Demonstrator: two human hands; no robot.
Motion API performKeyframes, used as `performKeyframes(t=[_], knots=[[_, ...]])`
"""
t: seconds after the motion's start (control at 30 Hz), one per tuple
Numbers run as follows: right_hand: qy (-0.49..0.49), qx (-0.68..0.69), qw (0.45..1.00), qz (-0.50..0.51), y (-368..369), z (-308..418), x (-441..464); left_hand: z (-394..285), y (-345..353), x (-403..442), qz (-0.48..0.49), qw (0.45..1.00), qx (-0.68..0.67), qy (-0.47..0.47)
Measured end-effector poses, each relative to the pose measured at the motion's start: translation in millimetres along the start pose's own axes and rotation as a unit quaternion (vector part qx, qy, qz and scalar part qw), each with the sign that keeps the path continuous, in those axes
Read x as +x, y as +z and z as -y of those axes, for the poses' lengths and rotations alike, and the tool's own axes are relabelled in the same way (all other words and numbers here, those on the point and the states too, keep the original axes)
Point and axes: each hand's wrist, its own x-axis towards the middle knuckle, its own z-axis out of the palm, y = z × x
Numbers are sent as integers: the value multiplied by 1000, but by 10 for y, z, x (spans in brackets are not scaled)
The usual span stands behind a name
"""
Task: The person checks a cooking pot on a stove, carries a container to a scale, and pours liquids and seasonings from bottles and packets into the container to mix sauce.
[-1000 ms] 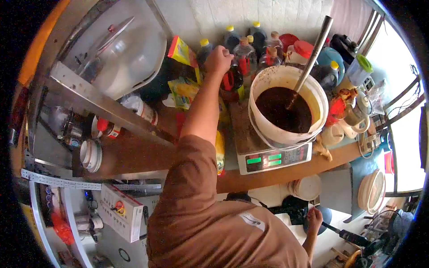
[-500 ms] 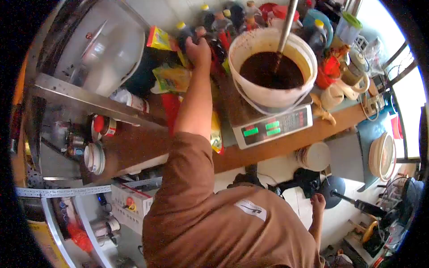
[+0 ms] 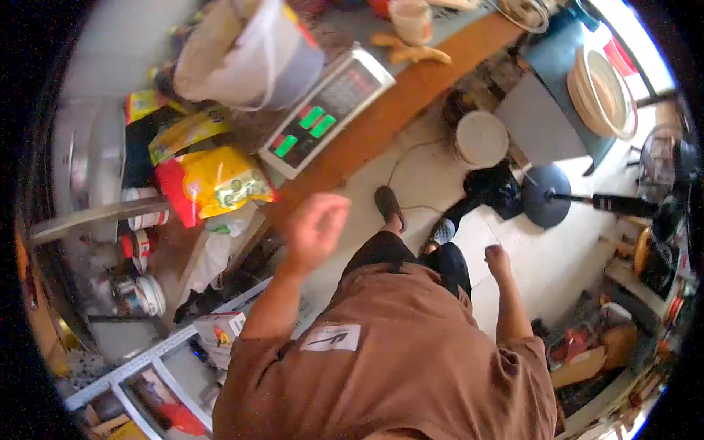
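My left hand point(image 3: 319, 229) hangs in front of the worktop's wooden edge, blurred, its fingers loosely bent and apart with nothing visible in them. Closest to it is a yellow and red food packet point(image 3: 220, 187) on the worktop. Beyond stands a white bucket point(image 3: 253, 62), tilted in this view, on a digital scale point(image 3: 330, 110) with green lit displays. My right hand point(image 3: 499, 261) is held low over the pale floor at my right side, its fingers curled in and nothing seen in them.
A lidded white tub point(image 3: 481, 138) stands on the floor below the worktop point(image 3: 418, 92). To the right are a round black base point(image 3: 546, 196) with a pole and a stack of basins point(image 3: 603, 92). Jars point(image 3: 139, 293) and a metal shelf frame point(image 3: 165, 348) are at left.
My left hand has drawn back from the dark bottles behind the packets to in front of the worktop edge. The view has turned downward and rightward, showing my feet.
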Motion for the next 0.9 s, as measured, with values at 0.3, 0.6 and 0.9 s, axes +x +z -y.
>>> performKeyframes(t=[0.3,0.6,0.9], knots=[[87,15,995,-41,417,-335,-163,948,1898,-159,387,907,115,-116],[70,-8,992,-102,1079,-431,-178,3411,3617,640,378,868,257,-192],[35,-42,969,-240,1321,-635,849,5713,4811,1723,395,859,283,-160]])
